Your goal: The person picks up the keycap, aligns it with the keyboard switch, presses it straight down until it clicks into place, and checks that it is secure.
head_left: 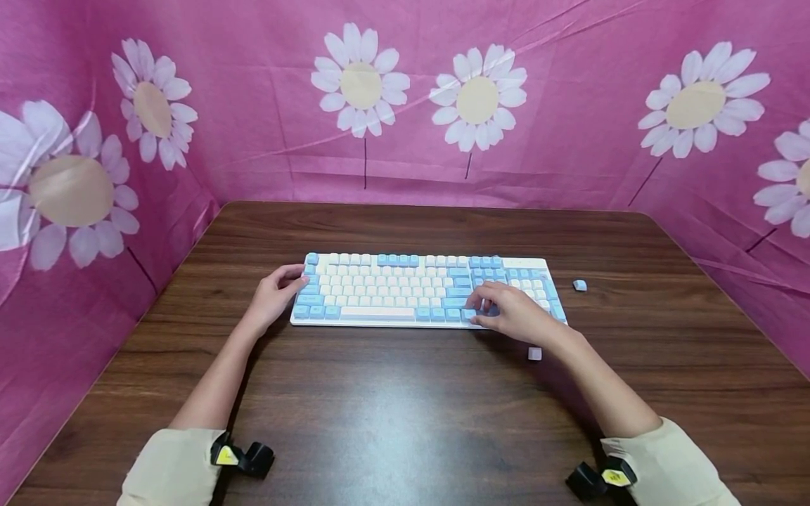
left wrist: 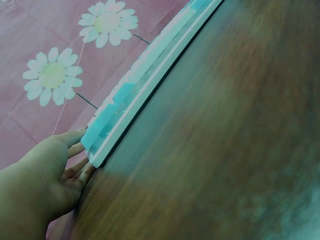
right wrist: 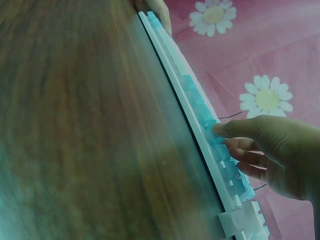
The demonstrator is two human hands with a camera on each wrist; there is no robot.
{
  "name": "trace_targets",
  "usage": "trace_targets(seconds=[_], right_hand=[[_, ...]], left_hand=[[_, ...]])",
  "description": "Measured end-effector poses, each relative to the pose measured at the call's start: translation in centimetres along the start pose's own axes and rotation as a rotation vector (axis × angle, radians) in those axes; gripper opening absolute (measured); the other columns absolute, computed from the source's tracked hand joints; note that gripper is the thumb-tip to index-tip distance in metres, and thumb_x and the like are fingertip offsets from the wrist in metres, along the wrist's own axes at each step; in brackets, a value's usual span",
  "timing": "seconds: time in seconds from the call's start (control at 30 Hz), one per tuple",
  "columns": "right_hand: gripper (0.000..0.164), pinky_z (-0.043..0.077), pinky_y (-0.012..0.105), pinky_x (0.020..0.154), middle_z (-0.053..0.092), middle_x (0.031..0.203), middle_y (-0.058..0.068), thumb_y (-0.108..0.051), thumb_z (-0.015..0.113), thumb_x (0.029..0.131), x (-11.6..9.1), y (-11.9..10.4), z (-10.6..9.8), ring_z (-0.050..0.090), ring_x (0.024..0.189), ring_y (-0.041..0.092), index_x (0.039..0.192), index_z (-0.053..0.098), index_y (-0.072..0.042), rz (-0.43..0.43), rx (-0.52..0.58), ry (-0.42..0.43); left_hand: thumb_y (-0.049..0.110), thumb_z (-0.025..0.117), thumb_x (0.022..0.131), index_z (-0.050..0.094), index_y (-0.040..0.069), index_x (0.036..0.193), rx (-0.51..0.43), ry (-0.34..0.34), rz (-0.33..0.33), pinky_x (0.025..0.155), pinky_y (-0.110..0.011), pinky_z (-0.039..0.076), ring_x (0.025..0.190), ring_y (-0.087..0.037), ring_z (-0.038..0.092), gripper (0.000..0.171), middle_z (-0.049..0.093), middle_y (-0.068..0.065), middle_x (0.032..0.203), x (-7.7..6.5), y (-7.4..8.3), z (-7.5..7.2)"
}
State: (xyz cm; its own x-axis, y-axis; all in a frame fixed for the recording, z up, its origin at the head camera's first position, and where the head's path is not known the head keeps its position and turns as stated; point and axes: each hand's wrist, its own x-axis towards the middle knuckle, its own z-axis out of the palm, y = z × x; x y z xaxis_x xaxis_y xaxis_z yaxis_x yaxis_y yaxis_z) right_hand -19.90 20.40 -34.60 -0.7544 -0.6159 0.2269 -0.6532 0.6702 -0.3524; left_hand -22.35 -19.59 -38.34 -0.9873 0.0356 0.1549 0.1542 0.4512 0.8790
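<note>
A white keyboard with white and light-blue keycaps lies on the wooden table. At its left end my left hand grips the edge, thumb near the top and fingers along the side; the left wrist view shows this hand too. My right hand is over the right part of the keyboard. Its thumb and bent fingers pinch a blue keycap in the front row. One loose white keycap lies in front of the keyboard, below the right wrist. Another loose keycap, light blue, sits to the keyboard's right.
The dark brown table reaches back to a pink cloth printed with large white daisies. This cloth hangs behind and on both sides. Black wrist cameras are strapped over both light sleeves.
</note>
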Motion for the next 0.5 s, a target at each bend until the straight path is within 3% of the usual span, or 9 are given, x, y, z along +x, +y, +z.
trace_targets(seconds=[0.5], right_hand=[[0.014, 0.038, 0.025, 0.057, 0.049, 0.075, -0.009, -0.021, 0.063, 0.072, -0.07, 0.17, 0.10, 0.046, 0.067, 0.008, 0.084, 0.056, -0.017, -0.008, 0.031, 0.022]], left_hand=[[0.034, 0.051, 0.080, 0.046, 0.004, 0.113, -0.003, 0.004, 0.003, 0.076, -0.035, 0.033, 0.093, -0.022, 0.042, 0.045, 0.047, -0.013, 0.107, -0.06, 0.18, 0.03]])
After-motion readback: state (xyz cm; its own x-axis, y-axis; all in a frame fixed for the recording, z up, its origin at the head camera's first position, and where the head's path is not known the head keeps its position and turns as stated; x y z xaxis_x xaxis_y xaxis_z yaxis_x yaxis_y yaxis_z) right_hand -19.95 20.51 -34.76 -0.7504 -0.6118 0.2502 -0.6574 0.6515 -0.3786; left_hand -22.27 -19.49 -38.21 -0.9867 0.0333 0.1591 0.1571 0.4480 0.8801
